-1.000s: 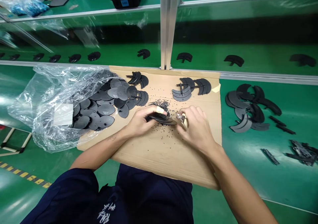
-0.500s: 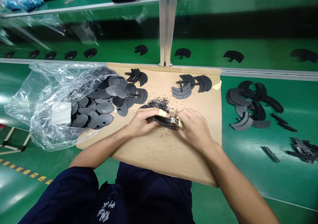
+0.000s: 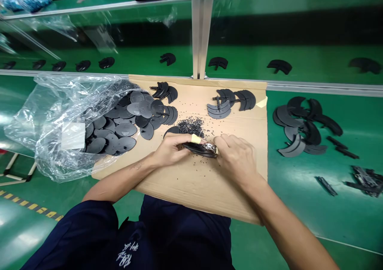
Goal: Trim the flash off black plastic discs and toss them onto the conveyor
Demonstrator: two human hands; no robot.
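My left hand (image 3: pixel 172 148), with yellow tape round one finger, is closed on a curved black plastic part (image 3: pixel 199 149) above the cardboard sheet (image 3: pixel 179 182). My right hand (image 3: pixel 236 154) is wrapped round small metal nippers (image 3: pixel 211 146). Their jaws are against the right end of the part; the handles are mostly hidden in my palm. Just beyond my hands lies a heap of tiny black plastic bits (image 3: pixel 191 126), with more scattered around. A flat black disc (image 3: pixel 171 131) rests beside my left hand.
On the left, a clear plastic bag (image 3: pixel 50 142) spills many black oval discs (image 3: pixel 125 129). Fan-shaped black pieces (image 3: pixel 219 109) sit at the cardboard's back. Curved black parts (image 3: pixel 291 116) and narrow strips (image 3: pixel 326 185) lie on the green table at right. A metal post (image 3: pixel 200 30) rises behind.
My right hand has shifted slightly right and down, its grip tighter round the nippers. The black part has tilted a little, and more of the disc beside my left hand shows.
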